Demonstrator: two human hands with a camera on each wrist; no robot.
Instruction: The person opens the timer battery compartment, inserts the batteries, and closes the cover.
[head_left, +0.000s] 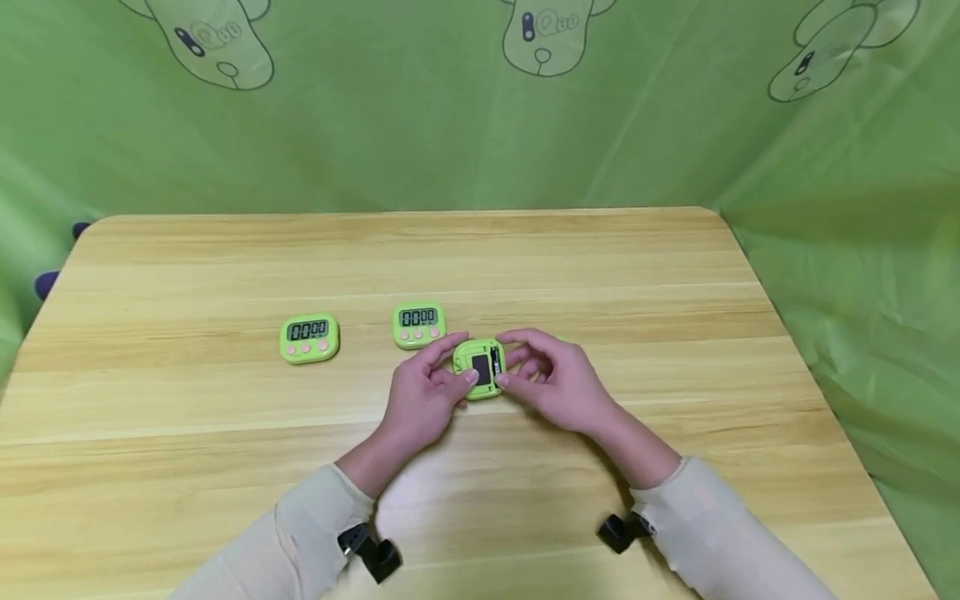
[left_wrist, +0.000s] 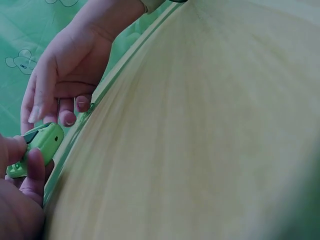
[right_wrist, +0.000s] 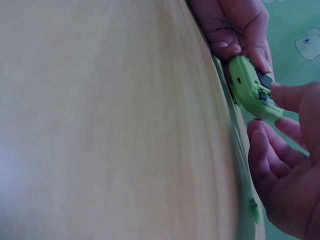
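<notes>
A green digital timer (head_left: 463,360) is held back side up between the two hands, above the table. Its battery slot lies uncovered, with a black battery (head_left: 496,363) in it beside a dark rectangle on the back. My left hand (head_left: 422,400) grips the timer's left side, thumb on the back and index finger along the top edge. On the other side, my right hand (head_left: 566,385) has its thumb at the battery's lower end and its index finger by the timer's upper corner. The right wrist view shows the right thumb (right_wrist: 290,96) right at the slot.
Two more green timers, one at left (head_left: 310,339) and one nearer the hands (head_left: 419,325), lie face up showing zeros. A small green piece (right_wrist: 255,211) lies beyond the right hand. The wooden table (head_left: 225,467) has green printed cloth (head_left: 420,142) behind it.
</notes>
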